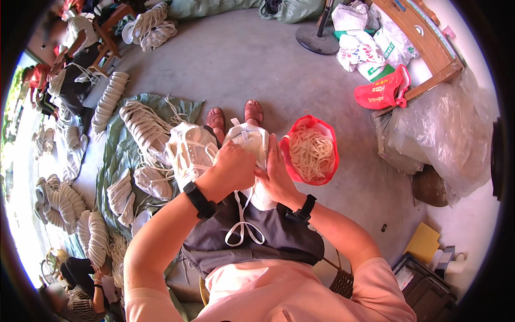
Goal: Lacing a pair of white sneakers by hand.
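Note:
A white canvas shoe (251,137) lies over my lap with its pull tab pointing away from me. My left hand (235,163) is closed in a fist over the shoe's opening; whatever its fingers pinch is hidden. Along the right side of the shoe, my right hand (277,174) grips it, thumb toward the middle. A loose white shoelace (242,224) hangs in a loop from the near end onto my dark trousers. Left of my left hand sit more pale laced shoes (190,147), close against the held one. A red container (333,155) full of off-white laces (310,153) stands just right of my hands.
Stacked shoes (144,129) lie on a green sheet (113,147) at the left, with more bundles (61,203) beyond. Other people sit along the left side. At right are a red clog (382,90), plastic bags (370,45), a wooden desk (424,37) and a clear plastic sack (437,139).

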Available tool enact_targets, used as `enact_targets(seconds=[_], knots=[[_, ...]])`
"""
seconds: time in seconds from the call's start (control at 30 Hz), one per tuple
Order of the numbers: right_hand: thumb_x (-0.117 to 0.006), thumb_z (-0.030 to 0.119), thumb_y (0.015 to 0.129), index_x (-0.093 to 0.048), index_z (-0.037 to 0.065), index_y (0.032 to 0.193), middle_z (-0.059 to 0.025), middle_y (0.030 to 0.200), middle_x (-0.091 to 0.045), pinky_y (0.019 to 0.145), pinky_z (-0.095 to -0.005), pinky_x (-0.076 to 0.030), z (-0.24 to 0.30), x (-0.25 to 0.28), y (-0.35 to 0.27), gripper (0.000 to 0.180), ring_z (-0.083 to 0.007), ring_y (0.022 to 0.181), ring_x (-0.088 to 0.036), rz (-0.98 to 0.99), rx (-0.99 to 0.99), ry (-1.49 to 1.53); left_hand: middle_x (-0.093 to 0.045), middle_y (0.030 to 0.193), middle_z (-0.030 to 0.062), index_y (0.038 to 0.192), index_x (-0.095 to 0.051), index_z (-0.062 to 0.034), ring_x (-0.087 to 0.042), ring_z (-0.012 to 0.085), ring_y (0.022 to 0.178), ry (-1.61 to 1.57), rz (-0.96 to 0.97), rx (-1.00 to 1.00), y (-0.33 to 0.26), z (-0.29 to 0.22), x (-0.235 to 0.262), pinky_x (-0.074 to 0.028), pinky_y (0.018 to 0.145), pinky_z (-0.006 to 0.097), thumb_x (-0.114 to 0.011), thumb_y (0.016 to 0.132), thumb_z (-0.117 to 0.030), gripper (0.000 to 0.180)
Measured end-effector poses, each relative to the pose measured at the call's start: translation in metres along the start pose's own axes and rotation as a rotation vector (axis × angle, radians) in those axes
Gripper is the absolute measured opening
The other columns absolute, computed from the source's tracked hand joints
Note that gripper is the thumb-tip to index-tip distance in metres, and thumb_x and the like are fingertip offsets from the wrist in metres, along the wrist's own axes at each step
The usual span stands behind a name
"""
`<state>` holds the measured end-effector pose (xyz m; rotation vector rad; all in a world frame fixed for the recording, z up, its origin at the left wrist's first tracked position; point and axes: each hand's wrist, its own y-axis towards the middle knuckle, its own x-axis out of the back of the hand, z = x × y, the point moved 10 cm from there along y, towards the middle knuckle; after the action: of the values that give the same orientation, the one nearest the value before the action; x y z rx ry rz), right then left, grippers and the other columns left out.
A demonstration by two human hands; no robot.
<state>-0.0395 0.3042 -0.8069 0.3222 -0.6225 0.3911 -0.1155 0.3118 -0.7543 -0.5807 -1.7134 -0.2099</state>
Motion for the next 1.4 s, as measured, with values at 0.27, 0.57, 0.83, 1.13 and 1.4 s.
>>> enact_targets(seconds=[0.27,0.57,0.83,1.13,1.4], knots=[[-0.069,0.034,0.091,0.002,-0.010,0.155,-0.0364,0.160,-0.005,0.122,-0.0508,-0.017,-0.001,-0.001,-0.012,0.105,-0.0500,0.150,-0.011,0.064,0.014,0.067,-0.070,0.072,0.0191,0.069,-0.074,-0.0031,-0.071,0.0356,0.079,0.017,0.004,0.014,-0.010,-0.010,0.004,-0.050,0.082,0.044,-0.067,0.068,-0.022,0.020],[-0.078,0.028,0.076,0.007,-0.010,0.155,-0.0364,0.160,-0.001,0.122,-0.0542,-0.015,0.018,0.004,-0.032,0.121,-0.0515,0.150,-0.008,0.163,-0.012,-0.020,-0.074,0.100,0.0185,0.104,-0.074,-0.0002,-0.068,0.0311,0.108,-0.070,0.206,0.138,-0.025,-0.027,0.010,-0.039,0.106,0.044,-0.065,0.071,-0.020,0.039],[-0.083,0.031,0.073,0.007,-0.006,0.156,-0.0347,0.161,-0.001,0.120,-0.0585,-0.016,0.030,0.007,-0.045,0.128,-0.0556,0.148,-0.011,0.164,-0.011,-0.053,-0.075,0.096,0.0171,0.096,-0.078,-0.0035,-0.070,0.0319,0.102,-0.004,0.161,0.154,-0.026,-0.021,-0.017,-0.047,0.099,0.043,-0.070,0.069,-0.021,0.033],[-0.086,0.025,0.070,0.005,-0.009,0.154,-0.0373,0.159,-0.004,0.122,-0.0557,-0.016,0.041,0.014,-0.072,0.129,-0.0503,0.151,-0.008,0.179,-0.013,-0.131,-0.075,0.092,0.0148,0.091,-0.078,-0.0042,-0.072,0.0326,0.097,0.039,0.230,0.176,-0.035,-0.040,-0.038,-0.050,0.095,0.045,-0.073,0.072,-0.024,0.028],[-0.082,0.021,0.070,-0.001,-0.009,0.155,-0.0380,0.159,-0.008,0.121,-0.0556,-0.019,0.048,0.032,-0.097,0.121,-0.0522,0.149,-0.014,0.078,0.051,-0.187,-0.076,0.093,0.0122,0.093,-0.078,-0.0057,-0.072,0.0309,0.097,0.057,0.239,0.263,-0.041,-0.071,-0.032,-0.049,0.096,0.045,-0.076,0.071,-0.023,0.028]])
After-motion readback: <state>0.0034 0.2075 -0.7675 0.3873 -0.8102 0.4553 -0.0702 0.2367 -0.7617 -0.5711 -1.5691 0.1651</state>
